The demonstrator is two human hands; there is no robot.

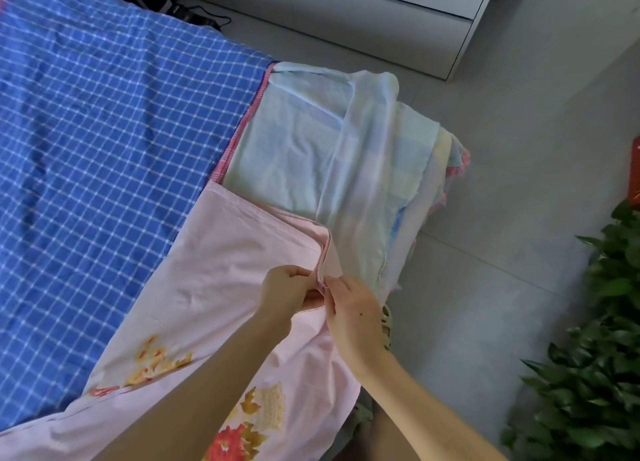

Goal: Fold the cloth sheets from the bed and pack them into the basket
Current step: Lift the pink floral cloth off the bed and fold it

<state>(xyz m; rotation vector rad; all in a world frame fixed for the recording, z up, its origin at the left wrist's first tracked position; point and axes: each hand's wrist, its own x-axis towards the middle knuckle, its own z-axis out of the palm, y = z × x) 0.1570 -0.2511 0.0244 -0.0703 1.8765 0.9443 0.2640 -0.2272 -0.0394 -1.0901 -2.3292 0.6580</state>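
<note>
- Both hands meet at pink sheet (pixel 242 253) edge, near bed (pixel 86 131) corner: left hand (pixel 282 292) & right hand (pixel 353 308), fingers pinching stacked hems.
- Step: folding, matching edges.
- Next: prob. fold over, keeping layers aligned.
- Pale sheet (pixel 311 142) waits beyond; basket not in view.

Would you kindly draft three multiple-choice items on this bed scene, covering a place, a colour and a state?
1. Where does the pale blue sheet lie?
A. on the floor
B. at the bed corner, beyond the pink sheet
C. in a basket

2. What colour is the checked bedcover?
A. blue
B. green
C. grey

3. What are the hands doing?
A. resting flat
B. hanging idle
C. pinching the pink sheet's edge

Answers:
1 B, it lies past the pink sheet at the corner.
2 A, blue with white lines.
3 C, the left hand and right hand meet on the hem.
</note>
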